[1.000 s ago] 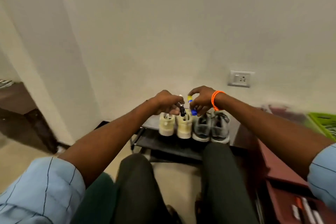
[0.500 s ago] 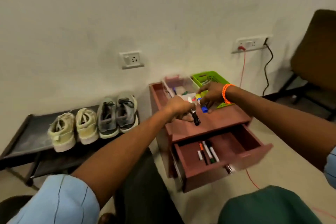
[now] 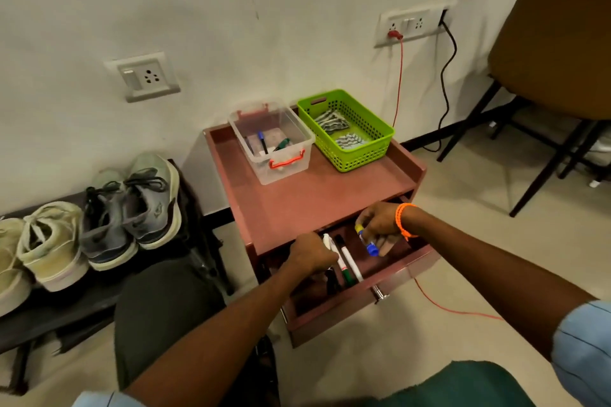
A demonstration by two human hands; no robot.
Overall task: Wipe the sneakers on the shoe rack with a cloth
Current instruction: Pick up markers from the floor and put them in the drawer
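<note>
No readable labels. Clear box (image 3: pixel 271 142) on the surface (image 3: pixel 317 195) holds pens; green basket (image 3: pixel 347 129) holds striped cloths (image 3: pixel 332 124). Open drawer (image 3: pixel 357 287) holds markers. Left hand (image 3: pixel 312 253) fingers clamped on a marker (image 3: pixel 330 246); right hand (image 3: pixel 380 225) fingers pinch a blue-capped marker (image 3: pixel 366 240). Sneakers (image 3: pixel 99 218) sit on the shoe rack (image 3: pixel 66 317), well left of both hands.

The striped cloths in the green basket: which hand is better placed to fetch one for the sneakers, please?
Probably the right hand: the green basket sits on its side, nearer than to the left hand. It first must drop its blue-capped marker; the left grips one too.
</note>
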